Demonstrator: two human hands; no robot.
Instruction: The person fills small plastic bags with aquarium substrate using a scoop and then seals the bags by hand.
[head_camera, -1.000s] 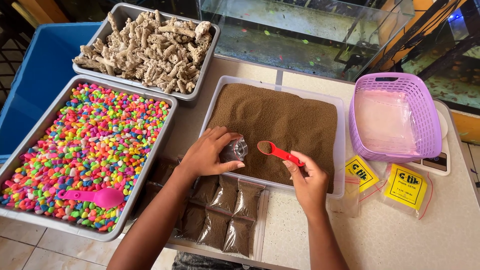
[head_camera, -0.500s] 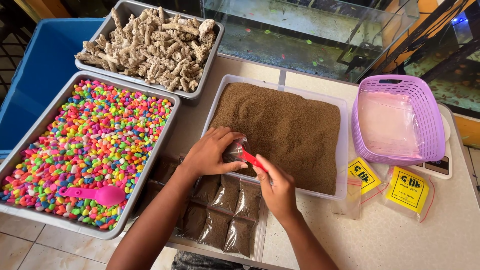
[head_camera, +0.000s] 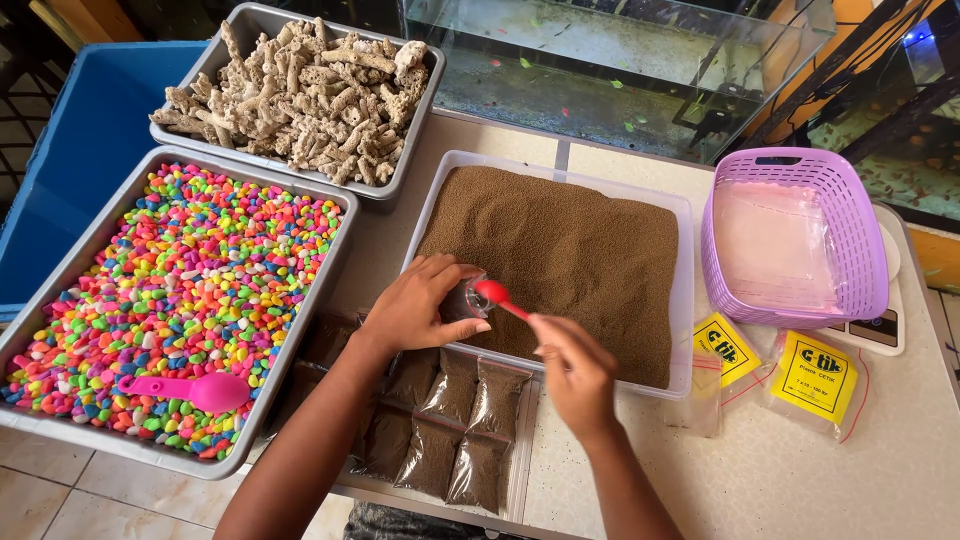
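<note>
Left hand (head_camera: 420, 305) closes round a small clear bag (head_camera: 465, 297), holding its mouth open over the clear tub of brown granules (head_camera: 580, 250) so spills fall back in. Right hand (head_camera: 575, 365) pinches a red spoon (head_camera: 500, 297), bowl at the bag's mouth. Filled packets (head_camera: 450, 420) lie at the bench (head_camera: 800, 470) edge.

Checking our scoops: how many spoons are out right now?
2: a pink spoon lying on the coloured pebbles, and a red spoon in the right hand. Others may be hidden.
</note>
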